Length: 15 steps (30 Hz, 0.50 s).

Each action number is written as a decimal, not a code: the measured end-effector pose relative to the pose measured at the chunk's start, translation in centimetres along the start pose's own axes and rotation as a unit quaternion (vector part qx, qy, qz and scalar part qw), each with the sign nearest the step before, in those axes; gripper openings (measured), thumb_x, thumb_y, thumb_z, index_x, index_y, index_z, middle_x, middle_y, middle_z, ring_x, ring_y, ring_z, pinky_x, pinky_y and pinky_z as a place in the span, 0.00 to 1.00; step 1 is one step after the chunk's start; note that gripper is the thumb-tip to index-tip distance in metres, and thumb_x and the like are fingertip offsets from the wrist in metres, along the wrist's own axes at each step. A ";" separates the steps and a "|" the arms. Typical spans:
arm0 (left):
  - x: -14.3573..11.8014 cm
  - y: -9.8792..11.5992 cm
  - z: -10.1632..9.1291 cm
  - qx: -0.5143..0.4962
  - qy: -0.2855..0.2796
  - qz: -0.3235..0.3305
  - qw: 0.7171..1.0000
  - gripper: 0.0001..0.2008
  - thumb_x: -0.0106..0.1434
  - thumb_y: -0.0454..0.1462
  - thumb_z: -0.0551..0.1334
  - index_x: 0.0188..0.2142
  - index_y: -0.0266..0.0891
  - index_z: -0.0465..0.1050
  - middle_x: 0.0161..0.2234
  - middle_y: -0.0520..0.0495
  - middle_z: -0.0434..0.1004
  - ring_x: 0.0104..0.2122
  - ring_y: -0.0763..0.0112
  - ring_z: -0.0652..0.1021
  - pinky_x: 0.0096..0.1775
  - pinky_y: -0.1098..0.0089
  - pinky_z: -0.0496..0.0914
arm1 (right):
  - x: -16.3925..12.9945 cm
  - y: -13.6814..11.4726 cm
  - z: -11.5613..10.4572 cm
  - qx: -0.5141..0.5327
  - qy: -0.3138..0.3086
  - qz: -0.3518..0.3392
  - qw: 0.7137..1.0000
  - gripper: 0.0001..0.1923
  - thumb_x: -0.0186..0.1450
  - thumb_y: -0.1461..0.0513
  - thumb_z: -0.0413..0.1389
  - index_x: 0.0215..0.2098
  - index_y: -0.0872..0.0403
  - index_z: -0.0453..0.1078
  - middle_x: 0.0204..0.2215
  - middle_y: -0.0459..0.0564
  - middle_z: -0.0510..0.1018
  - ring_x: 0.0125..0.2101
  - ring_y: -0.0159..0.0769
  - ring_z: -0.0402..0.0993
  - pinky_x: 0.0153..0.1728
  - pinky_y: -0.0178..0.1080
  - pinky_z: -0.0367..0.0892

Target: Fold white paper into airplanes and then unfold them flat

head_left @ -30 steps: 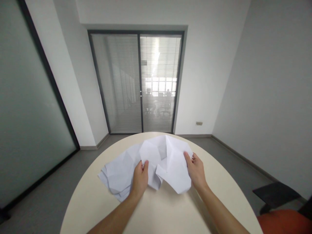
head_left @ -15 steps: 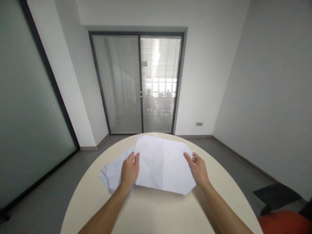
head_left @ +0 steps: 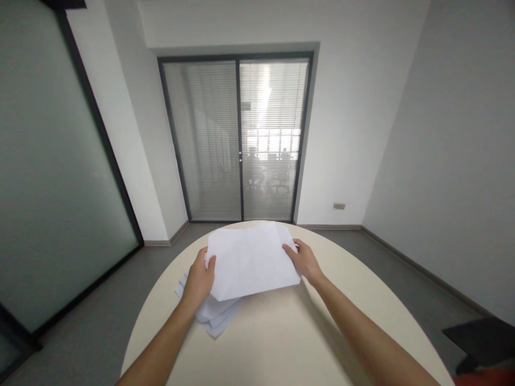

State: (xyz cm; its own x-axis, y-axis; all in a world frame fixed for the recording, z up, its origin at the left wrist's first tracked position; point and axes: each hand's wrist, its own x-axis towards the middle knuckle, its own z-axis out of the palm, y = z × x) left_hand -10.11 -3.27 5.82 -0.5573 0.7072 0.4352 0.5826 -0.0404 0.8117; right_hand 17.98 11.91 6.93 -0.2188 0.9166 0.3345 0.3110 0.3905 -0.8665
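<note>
Flattening step: left hand point(head_left: 198, 281) and right hand point(head_left: 304, 261) pinch creased paper sheet point(head_left: 251, 259) above paper pile point(head_left: 217, 316) on desk point(head_left: 281, 332); next, lowering it level.

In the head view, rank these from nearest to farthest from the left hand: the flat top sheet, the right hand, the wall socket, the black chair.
1. Top sheet: gripped at its left edge by the left hand.
2. Right hand: on the sheet's opposite edge.
3. Black chair: lower right, off the table.
4. Wall socket: far wall, right of the doors.

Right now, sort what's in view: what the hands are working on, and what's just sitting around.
In hand:
white sheet, gripped by left hand and right hand
crumpled papers beneath it

Lying about:
round table
black chair
</note>
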 end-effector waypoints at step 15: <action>-6.2 0.9 -5.6 0.223 -0.026 -0.094 0.970 0.25 0.67 0.44 0.55 0.63 0.53 0.56 0.58 0.44 0.67 0.40 0.58 0.79 0.39 0.59 0.75 | 8.9 1.9 10.8 -0.042 -0.115 -0.063 0.990 0.20 0.59 0.61 0.56 0.51 0.50 0.69 0.36 0.48 0.78 0.31 0.33 0.75 0.40 0.38 0.69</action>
State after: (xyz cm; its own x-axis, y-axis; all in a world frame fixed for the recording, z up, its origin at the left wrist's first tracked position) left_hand -9.47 -11.64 6.11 -0.6537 0.7083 0.2664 0.6789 0.3934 0.6199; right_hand 6.63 19.88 4.30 -0.4627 0.8202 0.3363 0.3417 0.5151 -0.7861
